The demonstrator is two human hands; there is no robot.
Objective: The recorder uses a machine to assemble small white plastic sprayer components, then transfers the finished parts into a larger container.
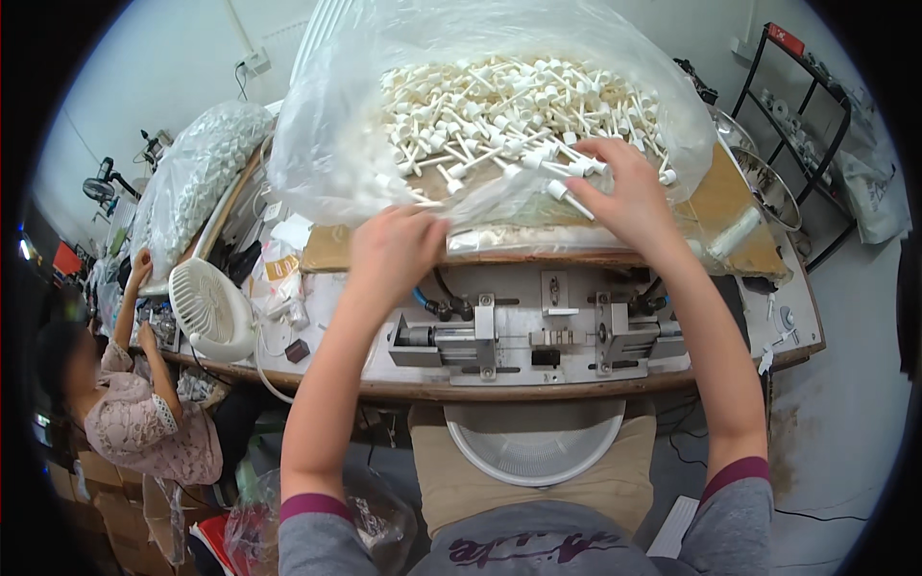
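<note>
A large clear plastic bag lies spread at the far side of the bench, its mouth toward me. Inside is a heap of white plastic caps with thin stems. At the bag's near edge my left hand is closed on the film, which stretches rightward from it. My right hand reaches over the near right of the heap, thumb and fingers apart around several pieces. One white stemmed cap lies just below its thumb.
A metal clamping fixture stands on the bench before me. A white basket rests on my lap. At left are a white fan, another filled bag and a seated person. Metal bowls and a black rack stand right.
</note>
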